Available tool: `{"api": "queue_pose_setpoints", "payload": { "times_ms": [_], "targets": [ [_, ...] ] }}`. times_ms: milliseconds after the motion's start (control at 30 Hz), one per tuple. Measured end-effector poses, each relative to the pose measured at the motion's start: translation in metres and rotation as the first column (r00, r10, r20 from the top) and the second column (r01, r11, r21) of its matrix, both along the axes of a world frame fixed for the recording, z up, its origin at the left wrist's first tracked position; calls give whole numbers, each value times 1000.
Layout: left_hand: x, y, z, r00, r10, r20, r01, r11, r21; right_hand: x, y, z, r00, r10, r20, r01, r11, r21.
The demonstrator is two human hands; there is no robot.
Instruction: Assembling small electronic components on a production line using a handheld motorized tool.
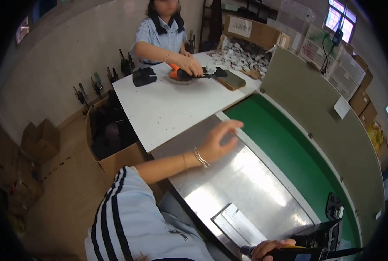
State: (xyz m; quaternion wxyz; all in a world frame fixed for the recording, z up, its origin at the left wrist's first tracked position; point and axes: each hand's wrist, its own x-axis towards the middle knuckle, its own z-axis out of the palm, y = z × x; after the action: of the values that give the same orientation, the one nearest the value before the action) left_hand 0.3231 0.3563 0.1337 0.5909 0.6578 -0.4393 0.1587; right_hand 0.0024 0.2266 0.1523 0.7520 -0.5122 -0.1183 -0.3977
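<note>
My left hand [218,144] is stretched out over the metal worktop, thumb and index finger apart, holding nothing. It hovers near the edge of the green belt [285,148]. At the lower edge of the view, my right hand [270,249] is closed around a long black tool [300,254] with a yellow strip; its exact kind is not clear. Close to that hand lies a flat silver metal plate [239,226] on the metal worktop [202,187]. A black box-like device [320,235] stands beside the tool, and a small black part [334,206] rests on the belt.
Across the white table [159,117], a person's hand [189,65] touches an orange-and-black tool [176,71]. A black piece [144,77] and a brown block [232,81] lie there. Many small pale parts [241,56] are heaped behind. A grey partition [315,104] borders the belt; an open carton [115,161] stands left.
</note>
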Motion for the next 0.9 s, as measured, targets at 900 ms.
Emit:
{"api": "queue_pose_setpoints", "payload": {
  "times_ms": [900],
  "targets": [
    [92, 46, 6, 895, -368, 251, 55, 651, 757, -16, -14, -8, 935, -327, -141, 312, 943, -117]
  ]
}}
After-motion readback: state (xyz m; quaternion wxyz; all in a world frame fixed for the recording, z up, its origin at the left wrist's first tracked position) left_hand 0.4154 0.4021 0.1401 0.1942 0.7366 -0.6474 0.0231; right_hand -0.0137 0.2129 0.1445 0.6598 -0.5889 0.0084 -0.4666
